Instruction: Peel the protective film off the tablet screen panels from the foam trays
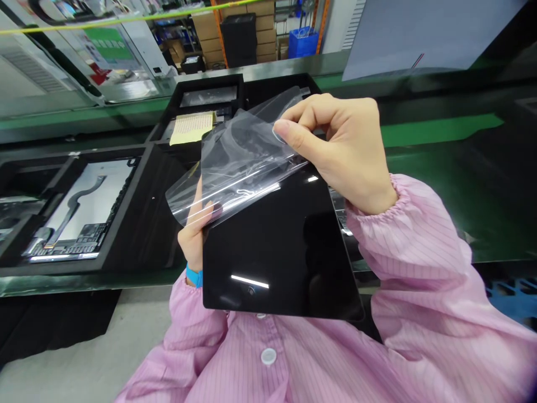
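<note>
A glossy black tablet screen panel (268, 246) is held up in front of my chest, its lower edge toward me. My left hand (196, 224) grips its left side, thumb on the front; the fingers behind are hidden. A clear plastic film (247, 162) is partly lifted off the panel, curling over its upper half and past its left edge. My right hand (335, 140) pinches the film's upper right part between thumb and fingers, above the panel's top right corner. Light streaks reflect on the lower part of the black glass.
A black tray (145, 207) on the left holds an opened tablet housing (90, 201) with a ribbon cable. Behind stands another black tray (240, 92) with a yellow paper label (192, 127). A green bench surface (453, 184) lies right, and a white sheet (403, 33) hangs above.
</note>
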The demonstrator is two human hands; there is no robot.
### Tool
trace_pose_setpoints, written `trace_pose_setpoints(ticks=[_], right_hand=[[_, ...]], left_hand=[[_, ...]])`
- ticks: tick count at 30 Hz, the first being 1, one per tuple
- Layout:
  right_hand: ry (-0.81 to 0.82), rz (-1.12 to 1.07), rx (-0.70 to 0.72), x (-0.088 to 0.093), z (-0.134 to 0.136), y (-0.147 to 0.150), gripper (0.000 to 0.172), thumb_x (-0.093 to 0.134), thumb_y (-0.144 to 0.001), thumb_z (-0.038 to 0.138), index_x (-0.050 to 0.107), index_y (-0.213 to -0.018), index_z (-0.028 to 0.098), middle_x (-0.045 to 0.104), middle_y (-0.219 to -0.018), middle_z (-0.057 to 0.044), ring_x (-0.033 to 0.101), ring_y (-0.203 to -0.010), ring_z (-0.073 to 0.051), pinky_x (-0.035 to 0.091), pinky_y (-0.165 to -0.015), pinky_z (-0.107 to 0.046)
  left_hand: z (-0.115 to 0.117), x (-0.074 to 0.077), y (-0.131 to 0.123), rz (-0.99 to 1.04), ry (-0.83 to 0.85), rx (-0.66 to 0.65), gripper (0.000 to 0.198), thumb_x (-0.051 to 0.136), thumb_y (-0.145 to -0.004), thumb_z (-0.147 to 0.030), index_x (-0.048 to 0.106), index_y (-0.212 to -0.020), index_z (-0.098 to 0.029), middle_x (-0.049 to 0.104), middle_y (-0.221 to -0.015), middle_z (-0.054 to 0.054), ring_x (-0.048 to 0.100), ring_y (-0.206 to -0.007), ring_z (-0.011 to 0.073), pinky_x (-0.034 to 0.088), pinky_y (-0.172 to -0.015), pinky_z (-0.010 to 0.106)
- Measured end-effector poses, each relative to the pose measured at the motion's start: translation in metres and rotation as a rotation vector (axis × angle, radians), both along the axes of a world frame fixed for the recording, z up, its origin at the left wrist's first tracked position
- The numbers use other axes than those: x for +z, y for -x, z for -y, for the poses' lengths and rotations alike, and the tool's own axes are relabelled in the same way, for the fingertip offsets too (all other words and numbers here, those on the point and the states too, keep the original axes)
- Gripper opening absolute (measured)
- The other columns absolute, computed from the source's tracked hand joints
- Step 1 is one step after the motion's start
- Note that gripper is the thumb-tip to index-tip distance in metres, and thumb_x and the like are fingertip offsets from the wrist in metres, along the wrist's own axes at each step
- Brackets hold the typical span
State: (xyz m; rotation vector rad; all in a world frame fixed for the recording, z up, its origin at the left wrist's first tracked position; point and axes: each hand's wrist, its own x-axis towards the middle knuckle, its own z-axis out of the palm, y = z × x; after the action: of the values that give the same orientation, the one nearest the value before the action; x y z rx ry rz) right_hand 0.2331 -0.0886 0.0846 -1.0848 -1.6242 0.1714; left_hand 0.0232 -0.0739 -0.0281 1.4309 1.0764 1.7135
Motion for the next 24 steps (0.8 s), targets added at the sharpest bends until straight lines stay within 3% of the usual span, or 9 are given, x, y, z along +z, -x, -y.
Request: trace_pose_setpoints(ticks=[5, 7, 10, 13, 17, 20, 24], right_hand=[[0.010, -0.050, 0.010, -0.003, -0.003, -0.002, 0.036, 0.067, -0.082, 0.014, 0.045, -0.054, 0.017, 0.059, -0.064, 0.002, 0.060, -0.071, -0.013, 0.047, -0.069, -0.025], [0.047, -0.079, 0.005, -0.006, -0.006, -0.005, 0.034, 0.067, -0.082, 0.014, 0.047, -0.054, 0.017, 0.060, -0.065, 0.001, 0.060, -0.070, -0.013, 0.047, -0.066, -0.025], [0.111, -0.150, 0.023, -0.010, -0.010, -0.012, 0.032, 0.065, -0.082, 0.015, 0.049, -0.055, 0.018, 0.064, -0.072, 0.000, 0.061, -0.071, -0.014, 0.048, -0.066, -0.028], [0.134, -0.210, 0.023, -0.014, -0.011, -0.015, 0.032, 0.061, -0.083, 0.015, 0.049, -0.054, 0.020, 0.067, -0.080, -0.002, 0.062, -0.078, -0.016, 0.047, -0.071, -0.030], [0.146, -0.180, -0.067, -0.015, -0.007, -0.015, 0.032, 0.061, -0.084, 0.017, 0.049, -0.054, 0.022, 0.066, -0.082, -0.004, 0.061, -0.081, -0.018, 0.044, -0.072, -0.033], [0.208, -0.142, -0.076, -0.015, -0.004, -0.015, 0.033, 0.060, -0.086, 0.025, 0.048, -0.056, 0.024, 0.064, -0.088, -0.006, 0.060, -0.085, -0.020, 0.043, -0.073, -0.034], [0.219, -0.120, -0.035, -0.019, -0.003, -0.018, 0.036, 0.060, -0.087, 0.029, 0.043, -0.055, 0.024, 0.061, -0.087, -0.007, 0.059, -0.090, -0.023, 0.042, -0.074, -0.035]], left_hand=[[-0.001, -0.005, 0.004, 0.021, -0.091, -0.035, 0.010, 0.078, -0.069, -0.033, 0.075, -0.072, -0.024, 0.073, -0.105, -0.001, 0.068, -0.099, 0.0184, 0.054, -0.090, 0.026], [0.003, 0.001, 0.002, -0.030, -0.079, -0.060, 0.010, 0.076, -0.072, -0.034, 0.076, -0.078, -0.025, 0.069, -0.117, -0.001, 0.066, -0.105, 0.0210, 0.052, -0.096, 0.031], [0.012, 0.019, -0.008, -0.084, -0.031, -0.086, 0.016, 0.071, -0.077, -0.029, 0.074, -0.093, -0.026, 0.063, -0.127, -0.004, 0.058, -0.118, 0.0225, 0.039, -0.110, 0.037], [0.018, 0.039, -0.024, 0.137, 0.176, -0.223, 0.032, 0.056, -0.087, -0.018, 0.063, -0.118, -0.025, 0.064, -0.125, -0.004, 0.048, -0.130, 0.0225, 0.036, -0.112, 0.040], [0.018, 0.055, -0.035, 0.367, 0.353, -0.404, 0.049, 0.047, -0.089, -0.016, 0.045, -0.137, -0.024, 0.066, -0.122, -0.001, 0.053, -0.125, 0.0249, 0.045, -0.103, 0.041], [0.019, 0.059, -0.035, 0.453, 0.362, -0.501, 0.051, 0.046, -0.088, -0.014, 0.044, -0.138, -0.024, 0.065, -0.123, -0.001, 0.050, -0.127, 0.0230, 0.043, -0.106, 0.039], [0.016, 0.053, -0.030, 0.500, 0.359, -0.556, 0.057, 0.046, -0.086, -0.013, 0.038, -0.143, -0.021, 0.060, -0.130, 0.000, 0.047, -0.130, 0.0230, 0.037, -0.110, 0.039]])
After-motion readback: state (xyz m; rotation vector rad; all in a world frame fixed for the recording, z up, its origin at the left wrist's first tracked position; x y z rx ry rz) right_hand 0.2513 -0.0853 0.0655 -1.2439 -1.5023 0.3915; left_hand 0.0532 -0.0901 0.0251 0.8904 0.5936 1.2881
